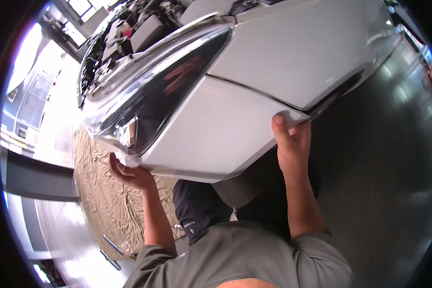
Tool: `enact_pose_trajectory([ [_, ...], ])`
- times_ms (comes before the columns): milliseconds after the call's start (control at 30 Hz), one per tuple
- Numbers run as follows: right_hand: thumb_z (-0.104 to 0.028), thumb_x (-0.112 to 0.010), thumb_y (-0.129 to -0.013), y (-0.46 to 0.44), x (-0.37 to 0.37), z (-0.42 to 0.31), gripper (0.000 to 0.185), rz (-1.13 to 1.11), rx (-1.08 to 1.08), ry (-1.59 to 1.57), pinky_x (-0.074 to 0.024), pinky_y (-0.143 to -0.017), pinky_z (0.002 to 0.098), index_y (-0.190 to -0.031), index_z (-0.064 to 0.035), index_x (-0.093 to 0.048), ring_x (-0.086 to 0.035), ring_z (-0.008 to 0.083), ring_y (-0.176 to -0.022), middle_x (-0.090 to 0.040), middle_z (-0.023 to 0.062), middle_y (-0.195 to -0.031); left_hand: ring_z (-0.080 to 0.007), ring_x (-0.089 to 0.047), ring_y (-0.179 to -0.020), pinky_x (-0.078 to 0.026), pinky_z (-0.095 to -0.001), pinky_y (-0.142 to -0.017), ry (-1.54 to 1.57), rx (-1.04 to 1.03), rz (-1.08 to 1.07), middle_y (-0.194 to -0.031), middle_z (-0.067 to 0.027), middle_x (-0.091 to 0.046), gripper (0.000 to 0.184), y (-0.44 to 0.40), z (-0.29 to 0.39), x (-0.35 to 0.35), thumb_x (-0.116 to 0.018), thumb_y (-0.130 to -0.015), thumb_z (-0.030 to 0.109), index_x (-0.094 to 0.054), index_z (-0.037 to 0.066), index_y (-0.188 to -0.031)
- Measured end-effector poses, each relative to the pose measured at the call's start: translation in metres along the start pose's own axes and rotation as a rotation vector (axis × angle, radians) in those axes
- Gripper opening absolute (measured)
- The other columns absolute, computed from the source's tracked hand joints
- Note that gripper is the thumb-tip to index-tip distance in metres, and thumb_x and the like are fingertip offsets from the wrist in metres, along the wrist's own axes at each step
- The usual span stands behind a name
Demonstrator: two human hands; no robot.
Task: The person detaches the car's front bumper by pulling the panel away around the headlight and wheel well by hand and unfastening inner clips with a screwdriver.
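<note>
A white car bumper (216,127) spans the space between my hands, below a dark headlight (177,81). Its upper edge meets the white fender (278,53) along a narrow dark gap. My right hand (293,144) grips the bumper's rear corner, thumb on the outer face and fingers behind the edge. At the front end, under the tip of the headlight, my left hand (134,176) cups the bumper's lower edge with curled fingers. Part of its grip is hidden by the bumper.
An uncovered engine bay (149,31) lies beyond the headlight. Crumpled tan sheeting (105,192) covers the floor at left, with blue bar-like items (113,245) near its edge. My dark-clothed knee (197,206) is under the bumper. Dark shiny floor (369,192) extends to the right.
</note>
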State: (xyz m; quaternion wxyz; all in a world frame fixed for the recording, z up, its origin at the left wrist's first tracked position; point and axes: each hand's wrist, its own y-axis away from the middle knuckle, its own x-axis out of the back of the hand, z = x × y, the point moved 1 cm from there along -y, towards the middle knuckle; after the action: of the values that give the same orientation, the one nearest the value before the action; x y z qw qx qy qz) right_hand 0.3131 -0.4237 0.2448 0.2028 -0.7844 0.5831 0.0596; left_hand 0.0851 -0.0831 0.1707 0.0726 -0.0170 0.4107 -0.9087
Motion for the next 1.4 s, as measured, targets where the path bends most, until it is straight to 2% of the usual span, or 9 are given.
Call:
enact_pose_trajectory([
  [100,-0.040,-0.081,-0.095,0.000,0.003,0.001,0.075,0.013,0.031,0.062,-0.0534,-0.097,0.0400,-0.133,0.0075,-0.038,-0.059,0.0251,-0.115,-0.053,0.0212,-0.126,-0.0381,-0.057,-0.126,-0.049,-0.0519,-0.108,-0.174,-0.094,-0.019,-0.139,-0.0230,-0.052,0.054,-0.003,0.017,0.003,-0.037,-0.114,0.040,-0.052,-0.004,-0.141],
  [200,-0.041,-0.080,-0.095,-0.002,0.008,0.011,0.074,0.007,0.056,0.096,-0.0548,-0.095,0.0403,-0.131,0.0079,-0.038,-0.060,0.0250,-0.115,-0.052,0.0224,-0.127,-0.0389,-0.052,-0.136,-0.049,-0.0527,-0.112,-0.223,-0.640,-0.101,-0.144,-0.0245,-0.048,0.051,0.003,0.092,-0.019,-0.043,-0.112,0.034,-0.048,-0.005,-0.144],
  [300,-0.041,-0.080,-0.095,-0.003,0.009,0.011,0.074,-0.008,0.036,0.047,-0.0549,-0.095,0.0409,-0.131,0.0089,-0.038,-0.061,0.0254,-0.113,-0.054,0.0222,-0.125,-0.0437,-0.042,-0.148,-0.023,-0.0650,-0.125,0.261,-0.849,-0.619,-0.151,-0.0223,-0.051,0.061,0.048,0.143,-0.046,-0.049,-0.104,0.050,-0.049,0.015,-0.154],
  [400,-0.036,-0.083,-0.093,-0.003,0.007,0.006,0.073,0.006,0.022,0.015,-0.0552,-0.095,0.0385,-0.129,0.0103,-0.040,-0.064,0.0237,-0.110,-0.060,0.0203,-0.121,-0.0590,-0.015,-0.155,-0.007,-0.0723,-0.123,0.026,-0.993,-1.002,-0.167,-0.0344,-0.025,0.089,0.067,0.205,-0.090,-0.049,-0.098,0.065,-0.039,0.000,-0.159],
  [733,-0.037,-0.083,-0.092,0.003,0.021,0.013,0.081,0.016,0.068,-0.026,-0.0533,-0.101,0.0434,-0.135,0.0120,-0.036,-0.065,0.0313,-0.117,-0.062,0.0271,-0.126,-0.0488,-0.015,-0.159,-0.001,-0.0639,-0.127,-0.290,-1.027,-0.739,-0.169,-0.0277,-0.025,0.102,0.098,0.231,-0.136,-0.044,-0.094,0.077,-0.029,0.006,-0.165],
  [967,-0.024,-0.061,-0.107,0.006,0.113,0.080,0.058,-0.391,-0.470,-0.356,-0.0502,-0.109,0.0419,-0.155,-0.0002,-0.040,-0.064,0.0256,-0.124,-0.064,0.0153,-0.137,-0.0462,-0.015,-0.159,-0.008,-0.0657,-0.127,-0.367,-1.199,-0.703,-0.171,-0.0287,-0.018,0.119,0.090,0.219,-0.136,-0.038,-0.086,0.091,-0.018,0.007,-0.167],
  [1100,-0.016,-0.052,-0.109,0.000,0.136,0.110,0.031,-0.747,-0.365,0.245,-0.0552,-0.101,0.0395,-0.135,-0.0047,-0.065,-0.069,0.0261,-0.115,-0.072,0.0148,-0.125,-0.0446,-0.014,-0.159,-0.010,-0.0666,-0.127,-0.327,-1.323,-0.725,-0.171,-0.0255,-0.017,0.109,0.084,0.213,-0.133,-0.040,-0.092,0.080,-0.014,0.006,-0.167],
  [1267,-0.006,-0.054,-0.101,0.014,0.111,0.169,0.030,-1.258,-0.588,0.808,-0.0559,-0.091,0.0436,-0.125,-0.0035,-0.071,-0.070,0.0319,-0.107,-0.074,0.0189,-0.120,-0.0442,-0.009,-0.160,-0.011,-0.0673,-0.127,-0.304,-1.359,-0.801,-0.172,-0.0235,-0.012,0.103,0.082,0.216,-0.133,-0.039,-0.094,0.075,-0.010,0.009,-0.168],
  [1400,-0.008,-0.063,-0.092,0.054,0.078,0.242,0.033,-1.899,-0.328,1.177,-0.0542,-0.087,0.0452,-0.122,0.0011,-0.073,-0.069,0.0328,-0.102,-0.073,0.0221,-0.118,-0.0478,-0.007,-0.159,-0.012,-0.0662,-0.128,-0.328,-1.347,-0.841,-0.172,-0.0265,-0.010,0.100,0.080,0.216,-0.134,-0.039,-0.095,0.070,-0.007,0.010,-0.168],
])
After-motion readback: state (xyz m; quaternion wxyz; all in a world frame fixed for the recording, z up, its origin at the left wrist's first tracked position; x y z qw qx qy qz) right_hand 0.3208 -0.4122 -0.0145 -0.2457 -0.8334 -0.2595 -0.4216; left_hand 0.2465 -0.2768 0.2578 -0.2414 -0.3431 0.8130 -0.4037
